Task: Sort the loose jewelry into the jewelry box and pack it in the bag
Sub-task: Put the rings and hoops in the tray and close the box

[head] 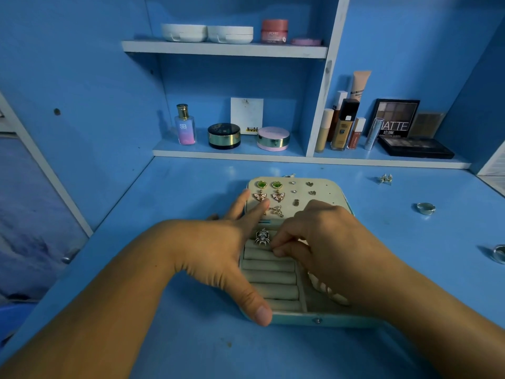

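Observation:
An open pale-blue jewelry box (322,321) lies on the blue desk. Its cream lid panel (322,184) holds several earrings, among them a green pair (269,184) and butterfly drops (278,196). My left hand (218,250) lies flat along the box's left side, thumb on the front edge and fingers reaching onto the lid. My right hand (322,239) is curled over the ring rolls (270,277). Its fingertips pinch an ornate silver ring (263,236) sitting in the top roll. A pale beaded piece (325,291) lies in the right compartment, partly hidden by my right wrist.
Loose on the desk to the right are a pair of silver earrings (385,179), a silver ring (425,208) and another ring (498,254) at the frame edge. Shelves behind hold cosmetics: a perfume bottle (185,125), compacts and palettes (415,146).

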`<action>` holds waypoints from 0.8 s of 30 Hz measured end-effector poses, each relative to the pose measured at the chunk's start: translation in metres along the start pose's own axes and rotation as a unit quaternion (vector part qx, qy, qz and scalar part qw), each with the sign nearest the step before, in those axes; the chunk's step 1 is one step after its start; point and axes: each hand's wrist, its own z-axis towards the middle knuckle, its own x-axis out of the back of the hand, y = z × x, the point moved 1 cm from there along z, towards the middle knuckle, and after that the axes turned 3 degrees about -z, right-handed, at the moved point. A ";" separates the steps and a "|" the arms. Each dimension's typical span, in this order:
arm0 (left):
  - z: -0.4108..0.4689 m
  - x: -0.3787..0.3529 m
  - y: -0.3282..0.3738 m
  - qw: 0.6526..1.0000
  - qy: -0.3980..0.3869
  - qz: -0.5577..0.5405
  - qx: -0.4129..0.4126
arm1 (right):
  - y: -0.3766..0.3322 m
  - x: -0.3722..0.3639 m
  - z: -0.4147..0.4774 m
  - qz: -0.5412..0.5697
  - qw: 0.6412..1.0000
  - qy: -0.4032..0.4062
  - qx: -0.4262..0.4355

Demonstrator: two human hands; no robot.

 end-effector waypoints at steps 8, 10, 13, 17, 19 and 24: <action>-0.002 0.001 0.003 1.000 0.008 -0.010 -0.005 | 0.023 0.017 -0.001 0.035 0.999 -0.027 0.024; -0.003 0.002 0.004 1.000 0.006 -0.019 -0.009 | 0.048 0.029 -0.005 0.035 0.999 0.015 -0.036; -0.002 0.002 0.004 1.000 0.008 -0.019 -0.012 | 0.097 0.049 -0.009 -0.073 0.974 0.086 -0.197; -0.001 0.003 0.005 0.999 0.003 -0.026 -0.021 | 0.140 0.071 -0.022 -0.130 0.904 0.101 -0.394; 0.000 0.003 0.003 0.999 0.001 -0.037 -0.027 | 0.150 0.073 -0.027 -0.150 0.884 0.083 -0.434; 0.001 0.004 0.001 0.995 0.066 -0.069 -0.038 | 0.157 0.064 -0.024 -0.155 0.877 0.048 -0.451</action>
